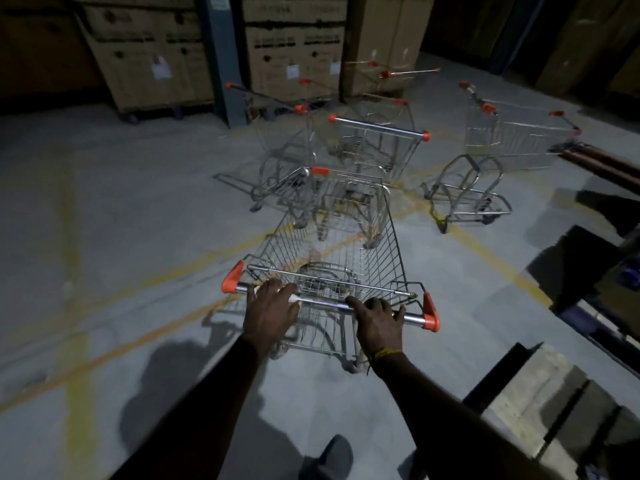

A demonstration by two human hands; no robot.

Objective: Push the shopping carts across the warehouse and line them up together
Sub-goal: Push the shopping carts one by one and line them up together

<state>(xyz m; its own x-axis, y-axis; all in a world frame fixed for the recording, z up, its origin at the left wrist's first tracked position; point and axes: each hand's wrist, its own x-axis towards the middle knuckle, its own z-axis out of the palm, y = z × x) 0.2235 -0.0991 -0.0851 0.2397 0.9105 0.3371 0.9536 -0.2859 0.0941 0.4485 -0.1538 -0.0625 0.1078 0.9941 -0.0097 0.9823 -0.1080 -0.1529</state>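
Head view, only one camera here. Both hands are on the chrome handle bar w/ orange end caps of the silver wire shopping cart, low centre of the frame. The left hand lies over the bar near its left end, fingers spread and curved over the top; the right hand sits near the right end, fingers bent over the bar. Whether the thumbs go under the bar I cannot tell, but both hands seem to hold it more than only press it.

The cart's nose points up-frame, toward a loose group of other wire carts w/ orange handle caps in the upper centre, just before the stacked brown cardboard boxes and a grey steel post. One more wire cart stands apart at the upper right, turned another way. The picture is a bit blurred, so the far carts are hard to count.

Step in hand, as I judge: bring this cart to the group and nest it. To do it well:
- keep equal push on both hands so the nose stays straight;
- aim at the back of the nearest cart, not btw two carts;
- slow down near the contact, since the carts there stand at diff. angles and may roll away;
- watch the dark pallets at the right edge.
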